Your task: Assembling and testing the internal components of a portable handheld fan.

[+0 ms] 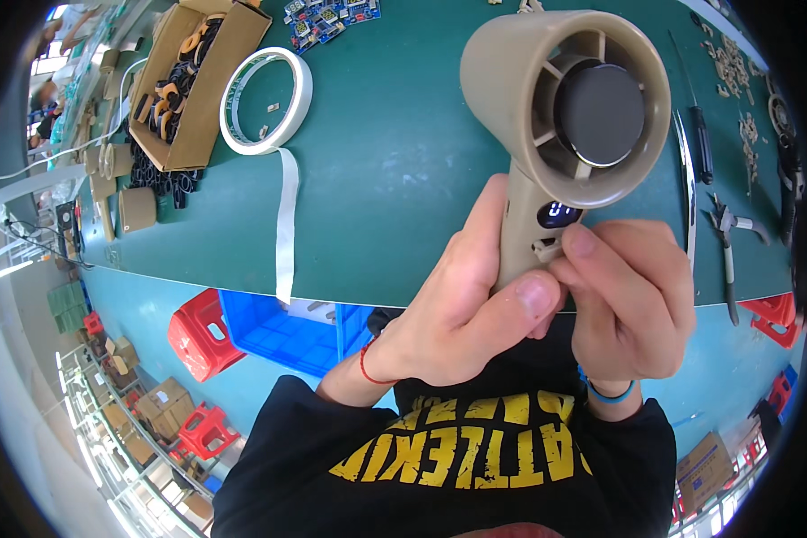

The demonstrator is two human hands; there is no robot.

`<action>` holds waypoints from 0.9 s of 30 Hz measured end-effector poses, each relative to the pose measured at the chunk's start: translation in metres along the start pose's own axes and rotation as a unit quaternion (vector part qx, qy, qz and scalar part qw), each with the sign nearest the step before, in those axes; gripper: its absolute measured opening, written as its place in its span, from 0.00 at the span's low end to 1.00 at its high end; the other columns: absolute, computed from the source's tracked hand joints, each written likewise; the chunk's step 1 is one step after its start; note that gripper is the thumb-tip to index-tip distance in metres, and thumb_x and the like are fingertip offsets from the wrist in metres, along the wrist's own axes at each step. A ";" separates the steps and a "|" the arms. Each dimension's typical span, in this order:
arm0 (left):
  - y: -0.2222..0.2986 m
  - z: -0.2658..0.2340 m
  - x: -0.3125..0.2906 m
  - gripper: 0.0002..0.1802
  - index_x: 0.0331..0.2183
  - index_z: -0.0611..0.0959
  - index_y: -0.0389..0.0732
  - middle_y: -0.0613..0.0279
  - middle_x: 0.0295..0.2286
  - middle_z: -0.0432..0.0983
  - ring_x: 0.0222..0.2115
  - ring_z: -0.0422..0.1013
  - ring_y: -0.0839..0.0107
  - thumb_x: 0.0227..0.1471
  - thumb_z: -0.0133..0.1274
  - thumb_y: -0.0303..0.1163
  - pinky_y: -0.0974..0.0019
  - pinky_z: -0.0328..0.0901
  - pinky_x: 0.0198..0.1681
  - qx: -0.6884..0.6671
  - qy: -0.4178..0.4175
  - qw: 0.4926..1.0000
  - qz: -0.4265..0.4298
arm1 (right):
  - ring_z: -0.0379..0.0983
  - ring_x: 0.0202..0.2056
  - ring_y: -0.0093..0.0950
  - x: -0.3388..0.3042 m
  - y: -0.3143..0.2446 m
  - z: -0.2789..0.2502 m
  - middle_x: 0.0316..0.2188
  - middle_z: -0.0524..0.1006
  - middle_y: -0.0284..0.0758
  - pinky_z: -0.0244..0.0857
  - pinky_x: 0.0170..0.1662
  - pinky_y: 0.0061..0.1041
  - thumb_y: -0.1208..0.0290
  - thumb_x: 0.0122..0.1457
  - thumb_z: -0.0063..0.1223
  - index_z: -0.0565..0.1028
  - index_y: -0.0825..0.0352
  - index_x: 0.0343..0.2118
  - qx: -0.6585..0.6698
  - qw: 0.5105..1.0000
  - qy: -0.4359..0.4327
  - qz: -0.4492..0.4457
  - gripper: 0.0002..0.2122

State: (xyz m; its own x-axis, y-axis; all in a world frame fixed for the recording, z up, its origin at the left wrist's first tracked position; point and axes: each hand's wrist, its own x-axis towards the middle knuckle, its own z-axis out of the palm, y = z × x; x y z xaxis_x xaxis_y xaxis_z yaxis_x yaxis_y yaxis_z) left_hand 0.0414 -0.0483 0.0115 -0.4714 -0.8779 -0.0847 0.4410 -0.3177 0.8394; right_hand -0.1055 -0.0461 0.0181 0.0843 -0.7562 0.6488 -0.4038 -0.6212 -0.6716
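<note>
A beige handheld fan (502,85) stands upright before me over the green table, its round head turned up toward the view. At its centre is a dark grey hub (603,115), with spokes running out to the ring. My left hand (453,309) is wrapped round the handle, thumb across its front. Below the head a small oval display (558,214) is lit. Under that, a small beige piece (545,247) sits at an opening in the handle. My right hand (637,296) is closed, thumb and fingers pinched beside this opening; what they grip is hidden.
On the left are a cardboard box (213,85) of black and orange parts and a tape roll (303,94) whose strip reaches the table's front edge. Circuit boards (332,22) lie at the back. A screwdriver (701,143), tweezers (687,179) and pliers (726,238) lie right. A blue crate (269,336) stands below.
</note>
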 end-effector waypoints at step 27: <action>-0.005 0.002 0.001 0.25 0.48 0.62 0.29 0.57 0.31 0.71 0.17 0.64 0.80 0.57 0.40 0.39 0.76 0.60 0.19 0.064 0.045 0.996 0.048 | 0.73 0.30 0.24 0.002 -0.006 -0.007 0.35 0.73 0.39 0.71 0.30 0.19 0.85 0.48 0.56 0.64 0.76 0.47 0.356 0.844 -0.027 0.402 0.22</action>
State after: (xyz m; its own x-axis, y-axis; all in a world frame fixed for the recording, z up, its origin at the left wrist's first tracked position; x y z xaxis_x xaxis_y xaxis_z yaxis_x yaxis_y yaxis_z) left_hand 0.0369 -0.0465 0.0085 -0.3601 -0.9319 -0.0441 0.3772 -0.1886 0.9067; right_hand -0.1088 -0.0426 0.0262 0.0923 -0.9882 -0.1220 0.2968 0.1442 -0.9440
